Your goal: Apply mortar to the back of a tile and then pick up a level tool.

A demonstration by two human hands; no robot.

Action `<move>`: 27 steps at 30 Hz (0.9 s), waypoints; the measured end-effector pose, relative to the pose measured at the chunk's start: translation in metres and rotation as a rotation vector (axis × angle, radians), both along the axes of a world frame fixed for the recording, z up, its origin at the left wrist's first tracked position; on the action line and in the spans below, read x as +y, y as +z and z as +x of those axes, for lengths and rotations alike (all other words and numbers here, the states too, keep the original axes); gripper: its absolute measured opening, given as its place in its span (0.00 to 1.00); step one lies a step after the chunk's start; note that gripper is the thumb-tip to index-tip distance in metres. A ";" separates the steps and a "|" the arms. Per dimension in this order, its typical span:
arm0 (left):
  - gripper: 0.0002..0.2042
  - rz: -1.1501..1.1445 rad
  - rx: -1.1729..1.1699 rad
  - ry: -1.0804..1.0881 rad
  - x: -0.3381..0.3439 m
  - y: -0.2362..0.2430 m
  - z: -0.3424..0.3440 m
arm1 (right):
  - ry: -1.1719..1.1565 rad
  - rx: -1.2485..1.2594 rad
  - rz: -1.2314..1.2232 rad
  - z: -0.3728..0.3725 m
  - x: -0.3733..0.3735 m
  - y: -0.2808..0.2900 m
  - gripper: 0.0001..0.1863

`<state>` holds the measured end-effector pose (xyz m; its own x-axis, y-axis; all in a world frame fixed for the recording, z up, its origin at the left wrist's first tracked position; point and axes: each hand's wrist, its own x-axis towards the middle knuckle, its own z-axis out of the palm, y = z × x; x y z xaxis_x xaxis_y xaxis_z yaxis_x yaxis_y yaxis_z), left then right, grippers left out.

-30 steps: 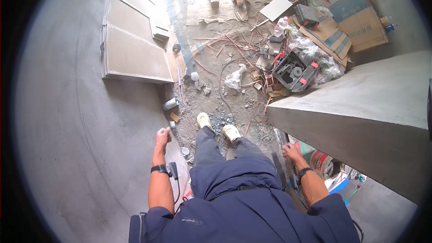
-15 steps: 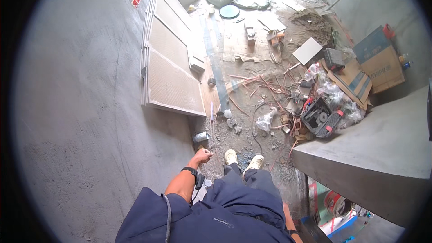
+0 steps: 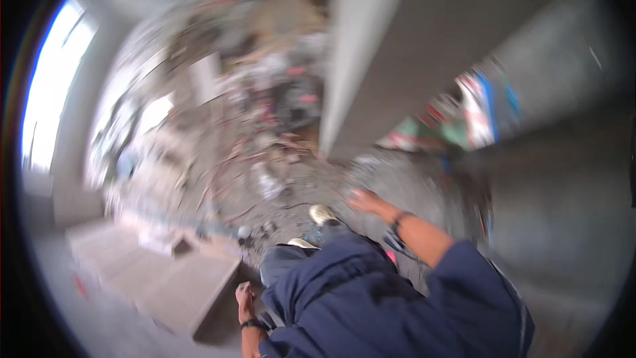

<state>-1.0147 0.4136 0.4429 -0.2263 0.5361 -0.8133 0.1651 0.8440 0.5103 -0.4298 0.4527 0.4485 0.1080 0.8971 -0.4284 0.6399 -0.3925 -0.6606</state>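
Observation:
My left hand (image 3: 245, 295) hangs low beside the stacked tan panels (image 3: 192, 292), its fingers curled in, and I see nothing in it. Out ahead of my body on the right, my right hand (image 3: 366, 200) hovers over the grey, gritty floor. Motion smears its fingers, so their closure is unclear; no held object shows. Dark bands circle both wrists. Between the hands are my pale shoes (image 3: 322, 214), the left one partly covered by my trouser leg.
A thick concrete edge (image 3: 361, 73) juts out at the upper right. Rubble and a clear plastic bag (image 3: 267, 182) lie ahead, with a blurred dark tool case (image 3: 298, 103) beyond. A white board (image 3: 207, 78) lies among debris. A bright window (image 3: 56, 86) is at far left.
My view has swung to the right, so the panels and debris now sit further left. My right hand has come forward into view; my left hand appears lower in the picture.

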 end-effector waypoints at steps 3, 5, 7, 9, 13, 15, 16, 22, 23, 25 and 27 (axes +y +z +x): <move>0.05 0.209 0.013 -0.577 0.019 0.003 -0.009 | -0.273 0.168 -0.146 0.012 -0.023 0.016 0.21; 0.04 0.061 -0.145 -0.856 0.077 -0.002 0.026 | -0.500 0.243 -0.059 0.020 -0.075 0.027 0.17; 0.12 -0.179 -0.279 -0.696 0.134 -0.007 0.043 | -0.732 0.235 0.001 0.003 -0.140 0.026 0.17; 0.13 -0.115 -0.041 -0.857 0.195 -0.041 0.028 | -1.022 0.306 -0.017 -0.035 -0.207 0.027 0.18; 0.14 0.016 -0.095 -0.721 0.299 -0.053 0.128 | -0.858 -0.051 -0.193 -0.140 -0.413 -0.027 0.24; 0.11 0.129 -0.268 -0.754 0.305 -0.040 0.214 | -0.777 -0.025 -0.658 -0.203 -0.483 -0.008 0.26; 0.10 0.079 -0.358 -0.778 0.298 -0.026 0.261 | -0.952 0.007 -0.724 -0.227 -0.497 0.004 0.24; 0.09 0.017 -0.135 -1.294 0.231 -0.042 0.366 | -1.086 0.056 -0.420 -0.252 -0.470 -0.025 0.17; 0.09 0.016 -0.120 -1.387 0.224 -0.047 0.375 | -1.184 0.102 -0.292 -0.251 -0.474 -0.057 0.16; 0.08 -0.058 -0.009 -1.523 0.184 -0.054 0.397 | -1.519 0.610 -0.111 -0.227 -0.460 -0.053 0.16; 0.07 -0.176 0.047 -1.585 0.148 -0.044 0.436 | -1.463 0.541 -0.211 -0.210 -0.474 -0.075 0.19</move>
